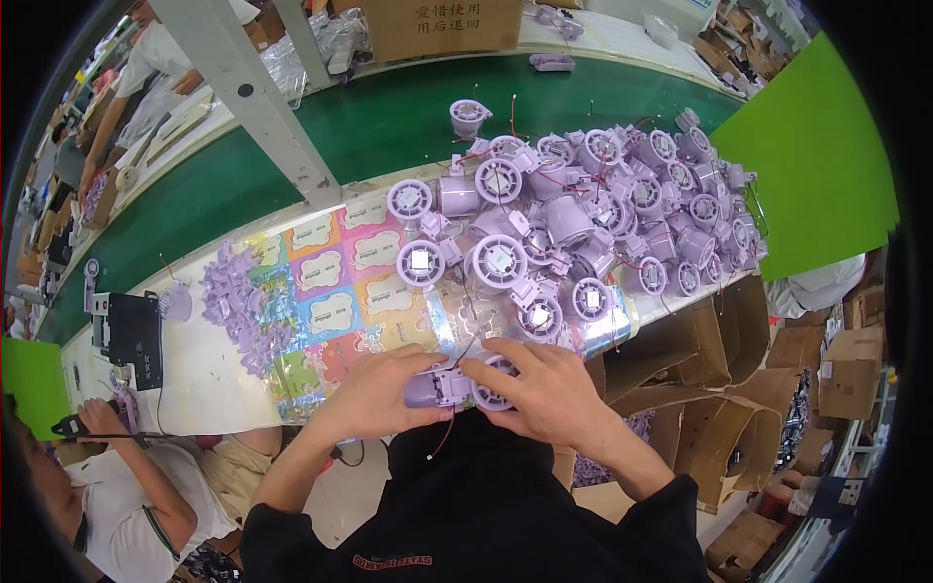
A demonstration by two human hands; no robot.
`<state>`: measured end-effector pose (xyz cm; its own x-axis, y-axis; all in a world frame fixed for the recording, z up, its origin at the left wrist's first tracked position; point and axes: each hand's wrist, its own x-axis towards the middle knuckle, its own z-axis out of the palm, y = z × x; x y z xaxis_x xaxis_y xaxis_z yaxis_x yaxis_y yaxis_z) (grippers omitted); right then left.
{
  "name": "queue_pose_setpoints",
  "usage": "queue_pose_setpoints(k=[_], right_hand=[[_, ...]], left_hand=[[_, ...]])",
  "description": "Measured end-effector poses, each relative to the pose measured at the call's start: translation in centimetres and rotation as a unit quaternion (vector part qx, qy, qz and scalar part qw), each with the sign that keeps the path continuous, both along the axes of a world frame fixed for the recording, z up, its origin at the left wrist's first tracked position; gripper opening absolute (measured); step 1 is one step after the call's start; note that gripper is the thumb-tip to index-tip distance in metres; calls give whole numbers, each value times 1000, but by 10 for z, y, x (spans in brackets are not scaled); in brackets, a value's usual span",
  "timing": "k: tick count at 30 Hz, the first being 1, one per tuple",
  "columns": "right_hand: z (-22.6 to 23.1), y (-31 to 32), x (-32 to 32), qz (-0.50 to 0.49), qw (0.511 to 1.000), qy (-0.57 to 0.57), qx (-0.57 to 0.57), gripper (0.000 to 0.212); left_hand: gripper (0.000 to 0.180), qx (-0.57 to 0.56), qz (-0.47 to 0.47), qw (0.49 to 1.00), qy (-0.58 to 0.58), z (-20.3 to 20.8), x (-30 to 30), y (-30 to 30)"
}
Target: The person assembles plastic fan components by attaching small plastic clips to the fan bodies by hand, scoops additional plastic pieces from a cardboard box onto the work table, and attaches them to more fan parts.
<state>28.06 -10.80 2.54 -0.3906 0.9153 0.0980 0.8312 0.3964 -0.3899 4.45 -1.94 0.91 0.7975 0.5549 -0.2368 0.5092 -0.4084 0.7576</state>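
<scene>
Close in front of me, both hands hold one lilac plastic unit (453,387) above the near edge of the table. My left hand (374,394) is closed round its narrower left end. My right hand (552,391) grips its round, spoked right end, with thumb and fingers bent over it. A thin dark red wire with a small white plug hangs below the unit, and another wire runs up from it. Just beyond my hands lie similar lilac units (499,260), round and spoked, several with a white square in the middle.
A large heap of lilac units (641,194) fills the table's right side. Small lilac pieces (243,309) are piled at left, near a black device (133,340). Beyond runs a green belt (389,126). Cardboard boxes (724,442) stand at right; a co-worker (146,486) sits at left.
</scene>
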Motion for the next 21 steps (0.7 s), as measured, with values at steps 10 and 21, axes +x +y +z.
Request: queue_pose_setpoints(k=[10,21], right_hand=[[14,2,0,27,999,-9,30,83],[14,19,-5,35,991,-9,130,72]], left_hand=[[59,-37,6,999,-21,7,4,0],[37,-130,131,978,-97,7,6,-2]])
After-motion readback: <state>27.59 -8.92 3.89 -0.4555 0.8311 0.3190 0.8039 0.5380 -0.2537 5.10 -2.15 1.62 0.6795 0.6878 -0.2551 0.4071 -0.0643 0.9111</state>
